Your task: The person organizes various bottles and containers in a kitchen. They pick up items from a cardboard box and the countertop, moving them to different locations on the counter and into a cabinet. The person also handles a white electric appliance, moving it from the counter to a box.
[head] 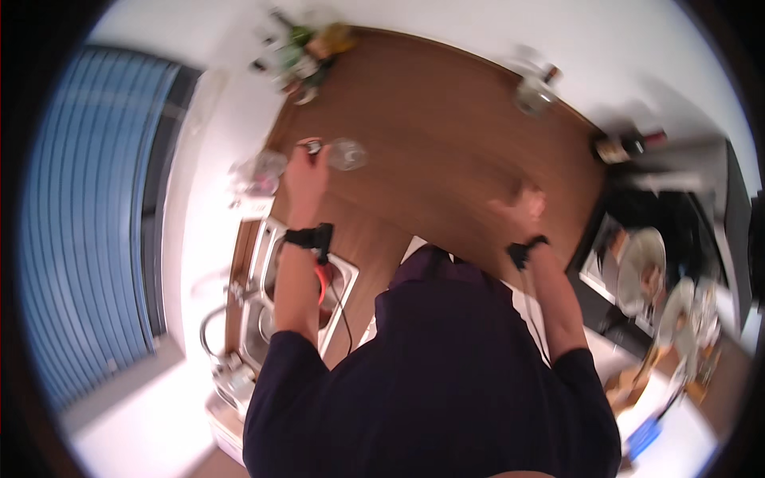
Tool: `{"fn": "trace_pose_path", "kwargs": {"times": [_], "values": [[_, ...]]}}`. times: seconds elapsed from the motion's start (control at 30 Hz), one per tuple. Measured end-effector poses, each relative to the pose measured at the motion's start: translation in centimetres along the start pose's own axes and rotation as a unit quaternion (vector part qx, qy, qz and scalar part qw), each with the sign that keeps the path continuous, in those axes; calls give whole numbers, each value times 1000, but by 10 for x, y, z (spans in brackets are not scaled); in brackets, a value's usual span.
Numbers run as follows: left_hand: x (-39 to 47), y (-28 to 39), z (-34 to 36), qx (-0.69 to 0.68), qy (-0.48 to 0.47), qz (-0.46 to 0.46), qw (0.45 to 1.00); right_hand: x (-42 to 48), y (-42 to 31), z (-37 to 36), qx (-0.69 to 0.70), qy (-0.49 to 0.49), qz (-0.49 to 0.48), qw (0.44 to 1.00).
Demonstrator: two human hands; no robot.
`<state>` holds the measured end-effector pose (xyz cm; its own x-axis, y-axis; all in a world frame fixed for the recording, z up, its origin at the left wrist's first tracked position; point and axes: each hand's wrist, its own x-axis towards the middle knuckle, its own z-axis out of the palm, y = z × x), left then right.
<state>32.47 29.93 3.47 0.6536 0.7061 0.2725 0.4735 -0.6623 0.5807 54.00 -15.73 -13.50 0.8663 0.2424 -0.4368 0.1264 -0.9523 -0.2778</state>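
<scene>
My left hand (308, 173) is over the far left of the brown wood-look worktop (430, 125), its fingers closed around a small dark and silvery object (313, 147). Blur hides what that object is. Just right of those fingers is a clear, round glass or plastic vessel (348, 154); whether the hand touches it I cannot tell. Over the right half of the worktop is my right hand (523, 203), blurred, with the thumb apart from the fingers and nothing visible in it. Each wrist wears a black strap with a cable.
Several bottles (299, 60) crowd the far left corner. A jar (535, 95) stands by the back wall, with a dark bottle (621, 148) farther right. A steel sink (340, 269) and tap (209, 325) lie at left. Plates (642, 272) stand at right.
</scene>
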Motion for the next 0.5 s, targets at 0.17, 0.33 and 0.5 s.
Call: {"fn": "trace_pose_path", "kwargs": {"times": [0.17,0.33,0.5], "values": [[36,12,16,-27,-93,28,995,-22,-28,40,-49,-69,52,995],[64,-3,21,-5,-97,50,994,-14,-30,44,-47,-101,77,991],[90,-24,10,-74,-159,33,984,-12,-47,42,-53,-128,118,983]]}}
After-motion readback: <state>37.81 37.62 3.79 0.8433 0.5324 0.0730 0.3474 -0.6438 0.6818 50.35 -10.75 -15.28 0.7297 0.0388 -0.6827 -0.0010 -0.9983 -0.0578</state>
